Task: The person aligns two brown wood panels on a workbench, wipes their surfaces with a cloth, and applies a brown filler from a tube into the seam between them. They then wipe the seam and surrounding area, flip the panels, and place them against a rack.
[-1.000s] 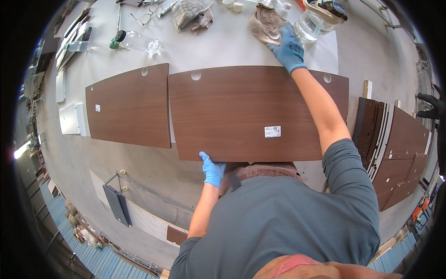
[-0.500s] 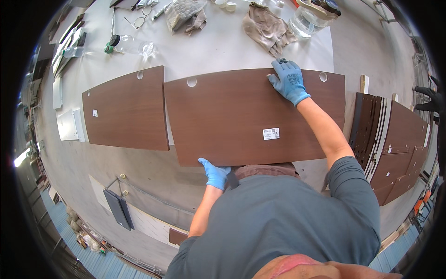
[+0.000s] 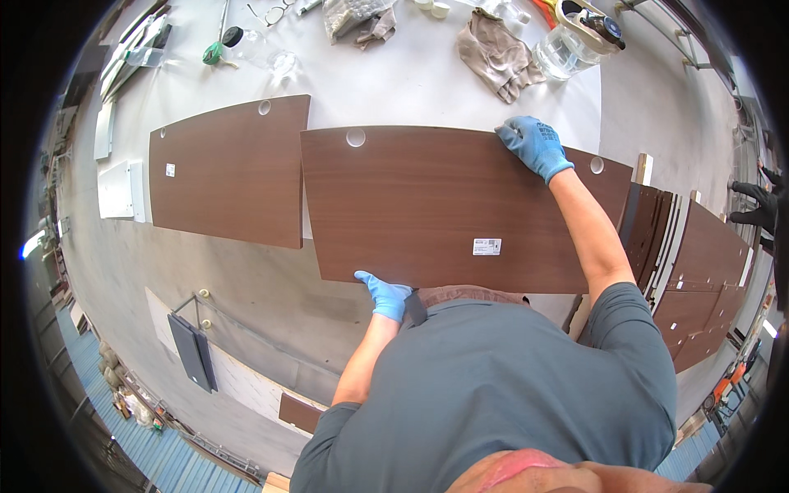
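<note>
A large brown wood-grain panel (image 3: 394,205) lies in front of me, its near edge close to my waist. It has round notches by its far edge and a white label (image 3: 486,246). My right hand (image 3: 534,148), in a blue glove, is closed on the panel's far edge, right of the middle, fingers bent over it. At the near edge, toward the left corner, my left hand (image 3: 385,294), also gloved in blue, grips the panel with the thumb on top; its fingers are mostly hidden. A second brown panel (image 3: 226,172) lies just to the left.
On the white table (image 3: 386,90) stand a clear water jug (image 3: 563,53), a beige cloth (image 3: 497,56), a clear bottle (image 3: 255,49) and a plastic bag (image 3: 349,16). Stacked brown panels (image 3: 711,246) stand at the right. A black-gloved hand (image 3: 752,204) shows at the far right.
The large panel has turned slightly, its right end swinging toward me. My right hand's fingers, stretched before, now bend over the far edge. My left hand stays at the near edge.
</note>
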Available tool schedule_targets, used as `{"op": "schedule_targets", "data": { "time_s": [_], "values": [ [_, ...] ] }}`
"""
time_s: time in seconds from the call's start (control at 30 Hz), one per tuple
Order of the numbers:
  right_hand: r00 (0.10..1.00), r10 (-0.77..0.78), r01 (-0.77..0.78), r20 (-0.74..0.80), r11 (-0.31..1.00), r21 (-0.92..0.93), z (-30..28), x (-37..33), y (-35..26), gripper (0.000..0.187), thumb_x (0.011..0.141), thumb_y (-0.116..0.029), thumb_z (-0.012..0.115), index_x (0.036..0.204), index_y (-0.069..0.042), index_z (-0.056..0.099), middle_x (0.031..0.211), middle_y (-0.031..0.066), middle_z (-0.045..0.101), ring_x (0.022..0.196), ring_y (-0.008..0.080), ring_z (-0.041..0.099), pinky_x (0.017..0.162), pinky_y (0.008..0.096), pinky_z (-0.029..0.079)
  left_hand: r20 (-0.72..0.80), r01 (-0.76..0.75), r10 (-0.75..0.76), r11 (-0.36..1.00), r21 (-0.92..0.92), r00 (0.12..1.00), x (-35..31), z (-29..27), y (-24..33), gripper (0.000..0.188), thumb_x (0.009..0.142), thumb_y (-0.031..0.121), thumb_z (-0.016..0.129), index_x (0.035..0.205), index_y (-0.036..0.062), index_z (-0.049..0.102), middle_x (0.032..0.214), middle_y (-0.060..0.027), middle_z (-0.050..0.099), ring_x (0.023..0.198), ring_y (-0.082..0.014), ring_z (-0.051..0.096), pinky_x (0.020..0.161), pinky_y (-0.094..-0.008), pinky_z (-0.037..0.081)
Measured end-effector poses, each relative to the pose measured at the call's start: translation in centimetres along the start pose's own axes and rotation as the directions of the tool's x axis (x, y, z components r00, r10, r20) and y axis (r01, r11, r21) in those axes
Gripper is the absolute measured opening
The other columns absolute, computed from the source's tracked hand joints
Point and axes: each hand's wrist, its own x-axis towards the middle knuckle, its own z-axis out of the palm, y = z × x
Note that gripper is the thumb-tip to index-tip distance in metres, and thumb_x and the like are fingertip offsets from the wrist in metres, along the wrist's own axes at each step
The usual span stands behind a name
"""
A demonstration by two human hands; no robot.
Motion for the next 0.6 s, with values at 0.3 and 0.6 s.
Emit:
{"op": "schedule_targets", "data": {
  "time_s": [0.3,0.6],
  "values": [
    [0.966,-0.196,0.158,-0.166,0.963,-0.22,-12.0,-0.5,-3.6,0.047,0.111,-0.053,0.054,0.11,-0.013,0.078,0.106,0.023,0.075,0.099,0.0477,0.071,0.083,0.0536,0.057,0.051,-0.161,0.159,0.986,0.039,0.986,-4.4,8.0,2.2,0.11,0.092,0.098,0.027,0.167,0.0193,0.04,0.175,-0.0044,0.034,0.157,-0.032,0.032,0.133,-0.0524,0.023],
    [0.681,-0.457,0.312,-0.572,0.888,-0.338,-25.0,-2.0,-10.7,0.044,0.103,-0.047,0.066,0.084,-0.008,0.074,0.079,0.0213,0.068,0.076,0.0438,0.069,0.068,0.0516,0.052,0.569,-0.387,0.204,0.896,0.22,0.797,3.1,20.3,5.5,0.078,0.099,0.072,0.045,0.156,0.0193,0.054,0.163,-0.008,0.053,0.149,-0.0351,0.049,0.123,-0.0612,0.041]
  ]
}}
